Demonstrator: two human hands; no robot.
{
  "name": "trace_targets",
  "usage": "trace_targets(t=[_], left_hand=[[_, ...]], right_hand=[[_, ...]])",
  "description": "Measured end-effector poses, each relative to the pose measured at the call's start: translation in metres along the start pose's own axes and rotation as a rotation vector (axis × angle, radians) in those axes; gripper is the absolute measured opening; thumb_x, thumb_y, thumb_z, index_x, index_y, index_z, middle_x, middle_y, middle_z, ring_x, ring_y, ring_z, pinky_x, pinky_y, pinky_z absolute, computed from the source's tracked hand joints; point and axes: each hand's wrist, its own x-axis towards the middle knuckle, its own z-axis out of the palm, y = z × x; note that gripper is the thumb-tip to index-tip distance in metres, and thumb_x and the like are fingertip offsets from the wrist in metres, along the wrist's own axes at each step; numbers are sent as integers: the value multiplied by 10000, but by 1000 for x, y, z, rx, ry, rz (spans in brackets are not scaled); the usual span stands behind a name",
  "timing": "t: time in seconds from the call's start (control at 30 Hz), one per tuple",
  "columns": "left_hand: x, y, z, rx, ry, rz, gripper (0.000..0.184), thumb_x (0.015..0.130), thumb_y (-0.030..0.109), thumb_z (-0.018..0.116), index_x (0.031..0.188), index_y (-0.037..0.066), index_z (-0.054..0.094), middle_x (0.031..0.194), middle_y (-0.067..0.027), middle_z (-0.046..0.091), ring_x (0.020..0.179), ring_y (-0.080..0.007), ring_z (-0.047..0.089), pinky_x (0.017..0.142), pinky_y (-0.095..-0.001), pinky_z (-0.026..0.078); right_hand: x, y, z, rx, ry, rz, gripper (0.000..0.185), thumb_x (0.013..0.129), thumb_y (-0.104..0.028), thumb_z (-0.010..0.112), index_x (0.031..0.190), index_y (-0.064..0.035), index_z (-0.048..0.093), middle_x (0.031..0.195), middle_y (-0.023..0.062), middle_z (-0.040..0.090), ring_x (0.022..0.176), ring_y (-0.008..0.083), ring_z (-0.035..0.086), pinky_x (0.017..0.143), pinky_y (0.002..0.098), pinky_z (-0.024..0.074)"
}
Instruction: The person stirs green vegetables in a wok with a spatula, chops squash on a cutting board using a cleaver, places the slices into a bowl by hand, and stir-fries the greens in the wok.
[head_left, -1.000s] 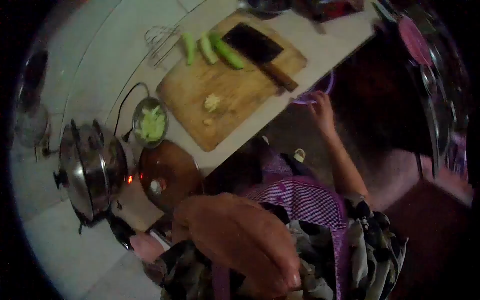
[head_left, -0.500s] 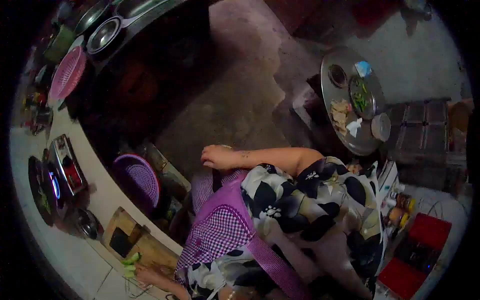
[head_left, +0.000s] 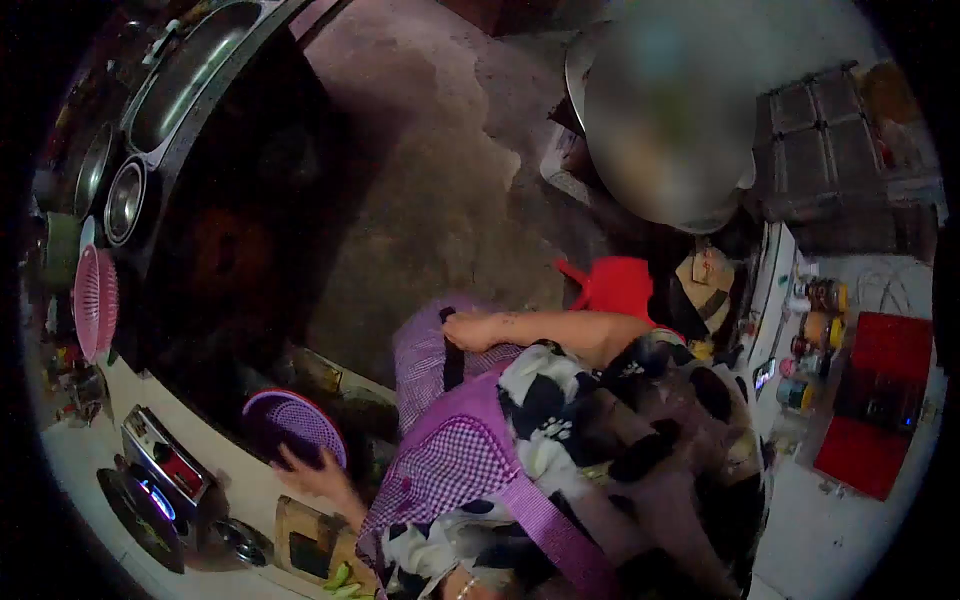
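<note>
My left hand (head_left: 322,483) is stretched over the counter edge, fingers spread and holding nothing, beside a purple plastic basket (head_left: 300,425). Below it a wooden cutting board (head_left: 290,515) bears a dark rectangular thing (head_left: 308,553), too dim to name. Green vegetable pieces (head_left: 343,580) lie at the board's near end. My right hand (head_left: 472,330) rests with curled fingers against the purple checked apron (head_left: 425,350), by a dark strip. Whether it grips the cloth or something else is hidden.
Along the counter (head_left: 180,410) stand a gas stove (head_left: 150,500), a pink basket (head_left: 95,303) and a metal strainer (head_left: 126,200). A red thing (head_left: 615,285), perhaps a stool, stands to my right. A blurred round tray (head_left: 573,85) lies beyond. Jars (head_left: 800,393) stand at the right.
My left hand has let go of the green vegetable pieces and moved forward towards the purple basket. My right hand has come down against the apron. The view has turned right.
</note>
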Motion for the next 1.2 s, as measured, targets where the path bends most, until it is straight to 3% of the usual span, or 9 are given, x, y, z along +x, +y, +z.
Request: trace_targets(t=[0.3, 0.53, 0.67, 0.93, 0.97, 1.03, 1.1, 1.17, 1.2], left_hand=[[-45, 56, 22, -320, -575, -11, 605, 776, 343, 678, 1309, 171, 449, 1457, -187, 141, 1327, -394, 126, 1028, -544, 200], [-68, 19, 15, -610, -491, -176, 460, 802, 219, 662, 1220, 93, 520, 1409, -192, 246, 1284, -352, 251, 1003, -473, 300], [-89, 0, 31, -503, -385, -193, 444, 773, 162, 667, 1187, 69, 538, 1361, -205, 327, 1251, -354, 300, 1021, -458, 269], [-28, 100, 38, -548, -381, 139, 432, 768, 163, 658, 1178, 94, 541, 1390, -170, 305, 1271, -360, 260, 1040, -478, 228], [-15, 120, 30, -625, -399, 102, 436, 767, 161, 661, 1180, 93, 538, 1393, -170, 298, 1271, -363, 258, 1039, -476, 236], [7, 150, 22, -536, -399, 138, 442, 769, 123, 666, 1188, 91, 527, 1402, -174, 270, 1274, -363, 249, 1021, -448, 289], [19, 163, 30, -532, -398, 157, 445, 764, 101, 668, 1185, 90, 527, 1400, -176, 270, 1278, -357, 244, 1008, -432, 312], [22, 174, 38, -532, -440, 86, 448, 754, 89, 675, 1180, 85, 533, 1399, -175, 273, 1257, -338, 280, 1003, -397, 325], [20, 176, 41, -545, -449, 31, 448, 752, 90, 678, 1177, 84, 537, 1396, -172, 279, 1240, -326, 303, 991, -387, 334]], right_hand=[[-23, 29, 100, 86, 103, -84, 592, 751, -346, 661, 1274, -183, 436, 1267, 118, 440, 1181, 338, 382, 947, 451, 345], [-18, 17, 75, 358, -195, -88, 509, 761, -344, 638, 1184, -89, 515, 1092, 169, 576, 1017, 356, 540, 842, 444, 432], [-32, 10, 75, -41, -210, 217, 413, 798, -405, 597, 1017, -54, 598, 989, 159, 620, 972, 345, 570, 804, 450, 448], [-115, 56, 71, 150, 875, 234, 255, 856, -236, 488, 795, -4, 573, 815, 197, 563, 802, 382, 529, 708, 464, 416], [-130, 79, 56, 55, 785, 254, 195, 825, -190, 490, 777, -11, 555, 813, 196, 548, 824, 371, 516, 717, 450, 410], [-152, 102, 22, 216, 1132, 243, 196, 766, -21, 534, 959, -53, 524, 871, 110, 550, 827, 276, 542, 742, 379, 441], [-175, 116, -33, 792, 1154, 408, 457, 790, -53, 596, 1200, -90, 398, 963, 49, 541, 829, 152, 549, 724, 303, 476], [-194, 134, -97, 1238, 1287, 464, 368, 805, -86, 586, 1149, -87, 455, 917, 46, 560, 766, 133, 565, 632, 268, 479], [-208, 188, -123, 1314, 1011, 412, 260, 837, -146, 573, 1080, -79, 509, 830, 25, 571, 687, 125, 572, 549, 255, 459]])
